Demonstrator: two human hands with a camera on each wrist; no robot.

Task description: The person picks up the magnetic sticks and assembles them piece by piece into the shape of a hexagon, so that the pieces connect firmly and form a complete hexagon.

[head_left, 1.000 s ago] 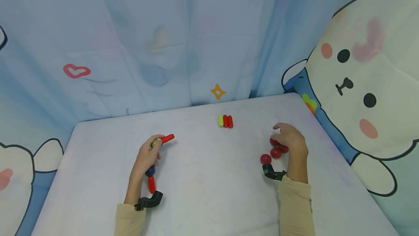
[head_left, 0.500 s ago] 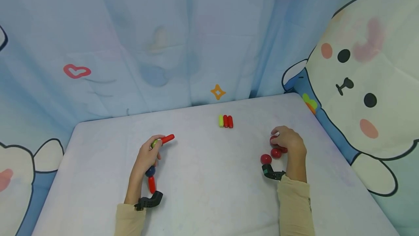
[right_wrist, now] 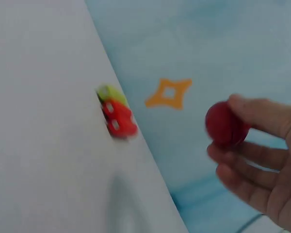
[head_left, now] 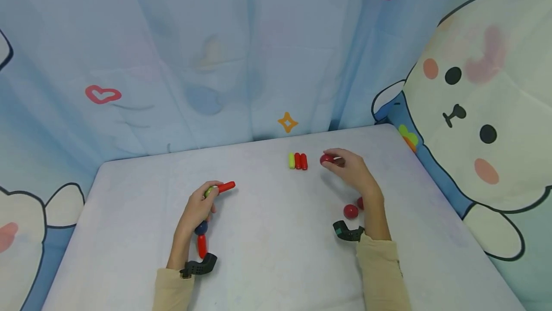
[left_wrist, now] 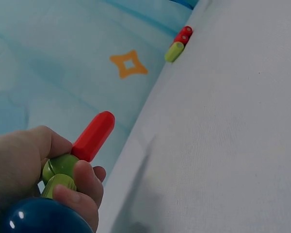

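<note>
In the head view, my left hand (head_left: 196, 213) grips a joined chain of toy rods and balls. A red rod (left_wrist: 94, 136) sticks out past thumb and index finger, attached to a green ball (left_wrist: 60, 165). Below that come a short green rod (left_wrist: 59, 183), a dark blue ball (head_left: 201, 227) and another red rod (head_left: 201, 246); the fingers partly hide the middle. On the right, my right hand (head_left: 353, 172) pinches a red ball (right_wrist: 223, 124) between thumb and fingertips, above the table's far part.
Just left of the right hand, a green rod (head_left: 291, 161) and two red rods (head_left: 301, 161) lie side by side. A red ball (head_left: 350, 211) rests near the right wrist, with another red ball (head_left: 360, 203) half hidden by the forearm. Curtains hang behind the table (head_left: 276, 253).
My right hand has picked up a red ball from the group at right and carried it up and left toward the rods. The left hand and its chain have barely moved.
</note>
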